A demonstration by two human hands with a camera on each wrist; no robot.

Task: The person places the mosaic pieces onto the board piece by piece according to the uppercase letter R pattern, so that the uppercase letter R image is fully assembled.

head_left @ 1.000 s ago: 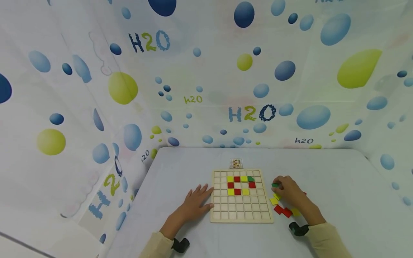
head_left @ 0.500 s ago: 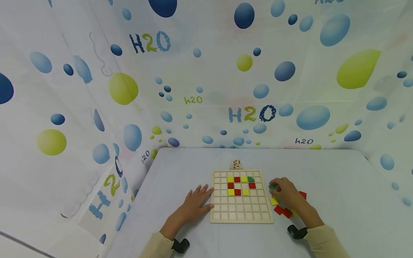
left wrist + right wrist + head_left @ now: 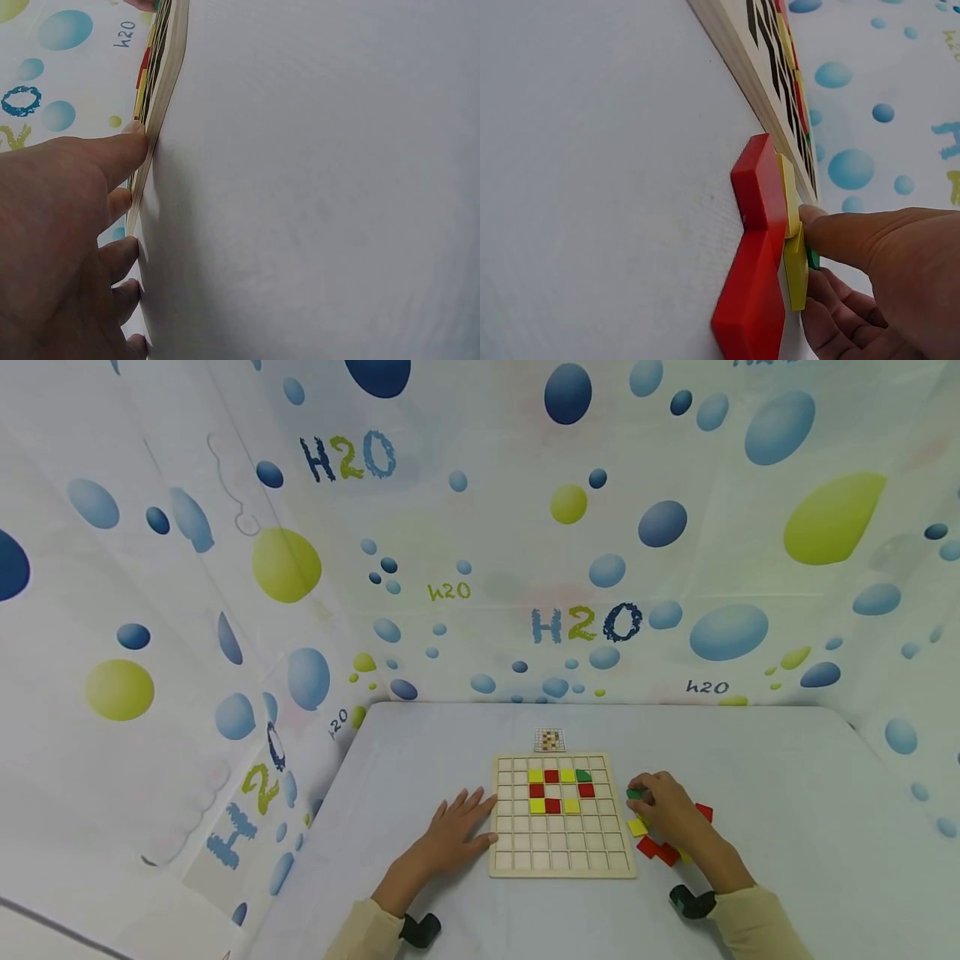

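Observation:
My left hand [image 3: 448, 837] lies with fingers spread at the left edge of the wooden grid board [image 3: 561, 861]; in the left wrist view its thumb [image 3: 124, 156] touches the board's side. Red and yellow square tiles and one green tile [image 3: 583, 776] with a rounded corner form a ring on the grid. Just right of the board, my right hand [image 3: 670, 810] pinches another green tile [image 3: 634, 793] between thumb and fingers. In the right wrist view this green tile [image 3: 814, 257] is mostly hidden behind the thumb. Yellow tiles [image 3: 797, 271] lie right beside the thumb.
Red tiles [image 3: 667, 854] and a yellow tile [image 3: 637, 827] lie loose below the right hand, one red tile [image 3: 703, 812] to its right. A small pattern card [image 3: 550, 741] lies behind the board. A patterned curtain [image 3: 487, 527] surrounds the white table [image 3: 435, 743].
My right hand has shifted slightly left with the green tile, uncovering more of the red tile on its right. The left hand and the board's tiles stay the same.

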